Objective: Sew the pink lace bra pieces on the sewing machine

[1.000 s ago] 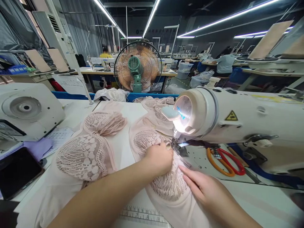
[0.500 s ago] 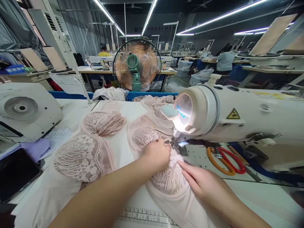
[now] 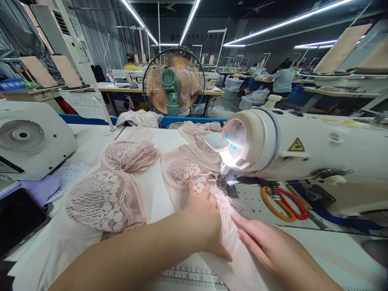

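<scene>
A pale pink lace bra (image 3: pixel 228 220) lies under the needle and presser foot (image 3: pixel 222 184) of a white sewing machine (image 3: pixel 291 141). My left hand (image 3: pixel 201 220) rests on the bra with its fingers spread over the lace, just left of the presser foot; it covers most of the nearer cup. My right hand (image 3: pixel 262 242) touches the bra's right edge, its fingers stretched out along the fabric. To the left lies a second lace bra (image 3: pixel 101 200), its far cup bunched up. More lace pieces (image 3: pixel 198 131) sit behind the machine's needle end.
Orange-and-red-handled scissors (image 3: pixel 283 204) lie right of the needle. A ruler scale (image 3: pixel 189 277) runs along the near table. At left are a dark phone (image 3: pixel 21 222), a purple cloth (image 3: pixel 42 189) and another machine (image 3: pixel 33 139). A large fan (image 3: pixel 173 83) stands beyond the table.
My left hand has come nearer to me, and its closed fingers have spread out over the lace. My right hand has shifted slightly nearer with the bra's edge. The camera view has turned a little.
</scene>
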### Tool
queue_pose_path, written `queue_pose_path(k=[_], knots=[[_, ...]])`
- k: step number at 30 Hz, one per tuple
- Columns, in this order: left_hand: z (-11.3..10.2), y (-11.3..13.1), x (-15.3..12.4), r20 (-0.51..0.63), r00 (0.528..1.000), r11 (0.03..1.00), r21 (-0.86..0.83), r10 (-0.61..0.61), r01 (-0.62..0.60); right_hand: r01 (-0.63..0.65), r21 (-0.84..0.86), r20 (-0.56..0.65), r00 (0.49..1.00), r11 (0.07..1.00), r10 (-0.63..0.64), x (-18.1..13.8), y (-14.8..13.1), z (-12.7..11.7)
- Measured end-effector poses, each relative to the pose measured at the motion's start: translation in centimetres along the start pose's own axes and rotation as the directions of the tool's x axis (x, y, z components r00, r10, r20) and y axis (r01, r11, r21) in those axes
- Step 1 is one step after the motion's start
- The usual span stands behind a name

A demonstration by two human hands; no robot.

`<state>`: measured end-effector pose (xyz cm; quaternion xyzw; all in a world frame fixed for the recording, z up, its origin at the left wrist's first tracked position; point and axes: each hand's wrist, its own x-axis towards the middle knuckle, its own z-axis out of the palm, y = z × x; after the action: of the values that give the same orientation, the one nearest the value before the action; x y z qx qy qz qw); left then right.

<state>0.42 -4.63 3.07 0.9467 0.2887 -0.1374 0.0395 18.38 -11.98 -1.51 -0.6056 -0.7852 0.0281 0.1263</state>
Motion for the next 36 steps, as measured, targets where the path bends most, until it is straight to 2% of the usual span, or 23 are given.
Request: queue_pose_path(k=[2,5,13,20,29,36], knots=[[0.0,0.1,0.1,0.088,0.996,0.999,0.030,-0.032,0.030,0.013,0.023,0.022,1.000,1.000,-0.013,-0.5,0.0,-0.4],[-0.3,-0.4,0.3,0.133,0.987,0.995,0.039,-0.095,0.090,-0.020,0.009,0.074,0.997,1.000,0.019,-0.5,-0.1,-0.7],[-1.5,-1.9,0.3,0.096,0.969,0.974,0.005,-0.228,0.228,-0.145,-0.036,0.184,0.972,0.989,0.149,2.2,-0.3,-0.7],[-1.8,-3.2,0.8,0.092,0.904,0.892,-0.150,-0.417,0.427,-0.191,-0.236,0.345,0.900,0.953,0.266,4.0,-1.2,-0.7],[-1.8,-4.6,1.2,0.035,0.928,0.911,-0.177,-0.372,0.372,-0.124,-0.375,0.386,0.880,0.919,0.276,4.0,-1.8,-0.2],[-0.8,-6.4,2.1,-0.043,0.927,0.891,-0.294,-0.373,0.345,-0.168,-0.340,0.394,0.868,0.925,0.303,3.9,-2.2,-0.6]])
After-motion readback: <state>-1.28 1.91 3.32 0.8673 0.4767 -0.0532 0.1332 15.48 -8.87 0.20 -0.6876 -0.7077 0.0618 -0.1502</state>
